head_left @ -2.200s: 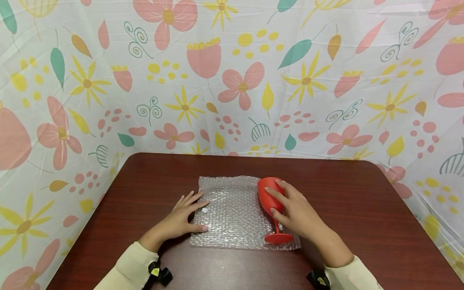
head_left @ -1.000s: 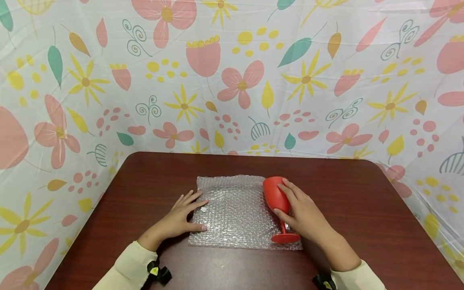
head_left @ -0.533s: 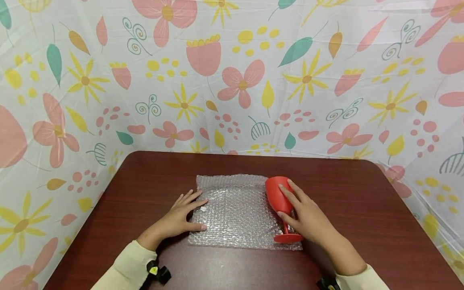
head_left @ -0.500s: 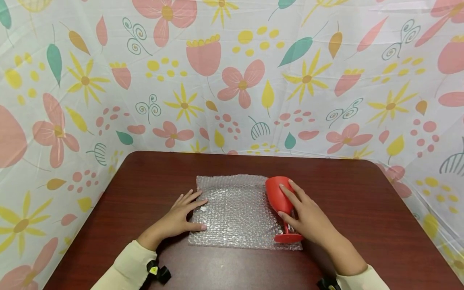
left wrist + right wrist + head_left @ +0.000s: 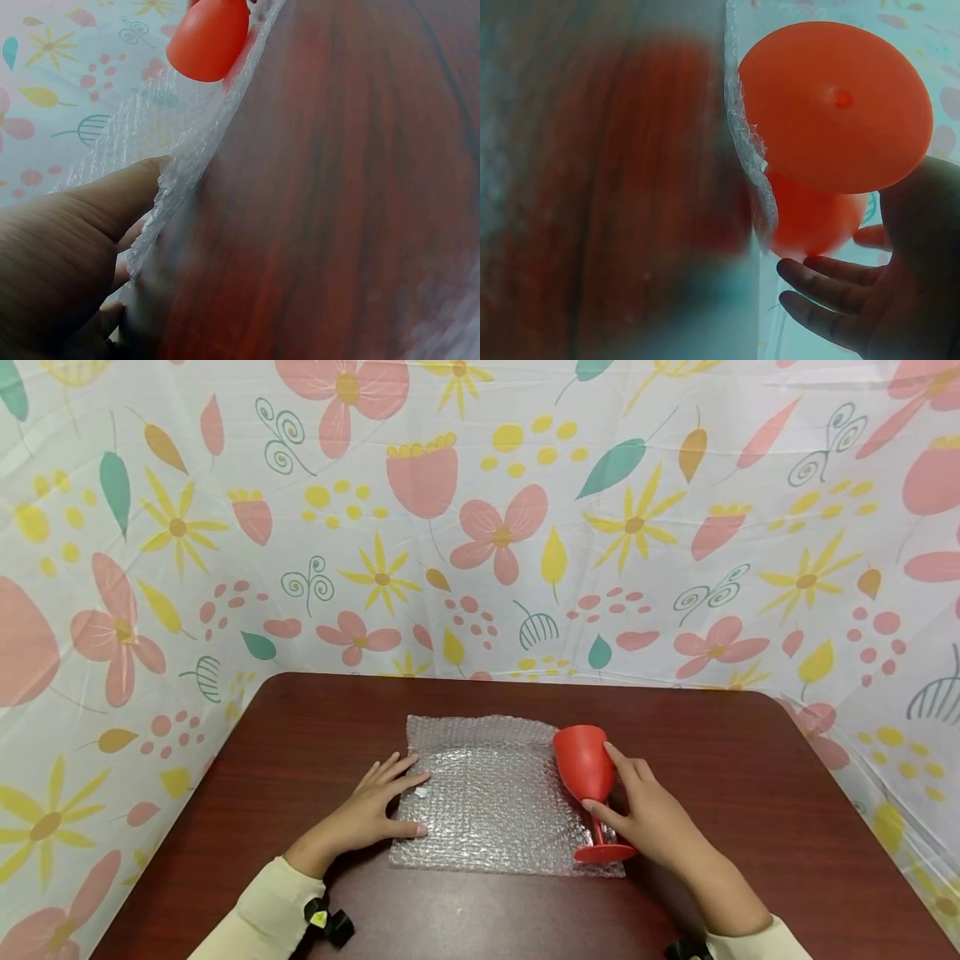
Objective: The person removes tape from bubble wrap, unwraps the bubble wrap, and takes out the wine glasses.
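A red plastic goblet [image 5: 585, 764] lies on its side over the right part of a sheet of bubble wrap [image 5: 487, 810], its foot toward the person. My right hand [image 5: 656, 814] is at the goblet's right side, thumb touching near where bowl meets stem, forefinger by the rim. In the right wrist view the round foot [image 5: 840, 105] faces the camera, and the loosely extended fingers [image 5: 821, 285] reach beside the bowl. My left hand [image 5: 367, 810] rests with spread fingers on the wrap's left edge; the left wrist view shows its thumb [image 5: 135, 191] against that edge.
The bubble wrap lies on a dark reddish-brown table [image 5: 337, 710] with rounded far corners. A white cloth [image 5: 480, 527] printed with flowers and leaves hangs behind and at the sides. Black camera straps [image 5: 328, 922] sit at both wrists.
The goblet has shifted right across the bubble wrap, with my right hand moving along. The right fingers have come off the bowl's top to its right side. My left hand has stayed put.
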A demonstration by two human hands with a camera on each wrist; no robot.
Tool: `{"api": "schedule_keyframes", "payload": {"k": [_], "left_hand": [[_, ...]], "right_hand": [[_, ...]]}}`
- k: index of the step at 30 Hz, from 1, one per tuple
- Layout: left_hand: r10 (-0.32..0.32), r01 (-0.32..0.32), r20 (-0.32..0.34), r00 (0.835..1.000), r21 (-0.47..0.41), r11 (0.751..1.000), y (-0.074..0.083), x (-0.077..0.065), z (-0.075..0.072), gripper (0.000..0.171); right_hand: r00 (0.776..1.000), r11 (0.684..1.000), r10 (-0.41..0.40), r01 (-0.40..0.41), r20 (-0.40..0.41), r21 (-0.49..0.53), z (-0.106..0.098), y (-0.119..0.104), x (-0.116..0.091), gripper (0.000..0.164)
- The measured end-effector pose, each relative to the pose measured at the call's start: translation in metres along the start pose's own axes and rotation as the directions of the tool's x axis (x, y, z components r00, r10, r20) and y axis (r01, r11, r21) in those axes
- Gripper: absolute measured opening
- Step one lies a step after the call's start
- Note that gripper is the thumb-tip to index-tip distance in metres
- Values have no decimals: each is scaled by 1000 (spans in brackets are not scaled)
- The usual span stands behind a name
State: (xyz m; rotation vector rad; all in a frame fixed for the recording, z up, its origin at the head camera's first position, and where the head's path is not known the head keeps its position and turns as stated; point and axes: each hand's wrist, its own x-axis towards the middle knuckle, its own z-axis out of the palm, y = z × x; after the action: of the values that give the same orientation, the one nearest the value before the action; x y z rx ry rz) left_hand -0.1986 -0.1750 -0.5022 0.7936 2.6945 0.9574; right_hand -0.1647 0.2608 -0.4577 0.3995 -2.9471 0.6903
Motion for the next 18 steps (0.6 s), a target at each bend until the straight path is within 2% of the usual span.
{"api": "schedule_keyframes", "payload": {"k": [5,9,13,18], "left_hand": [[-6,6,4,1000,0,1000,0,0,0,84],[-5,5,3,1000,-2,1000,0,0,0,84],[-2,2,2,1000,-1,1000,0,0,0,84],[-1,1,-1,1000,8,1000,0,1,0,83]], "right_hand": [[998,997,40,-43,43,57,0,2,-1,95],[993,976,56,-77,103,204,-2,2,-3,97],[975,919,88,-159,205,360,-3,5,-5,102],[932,822,140,-297,334,485,-4,7,-5,99]]}}
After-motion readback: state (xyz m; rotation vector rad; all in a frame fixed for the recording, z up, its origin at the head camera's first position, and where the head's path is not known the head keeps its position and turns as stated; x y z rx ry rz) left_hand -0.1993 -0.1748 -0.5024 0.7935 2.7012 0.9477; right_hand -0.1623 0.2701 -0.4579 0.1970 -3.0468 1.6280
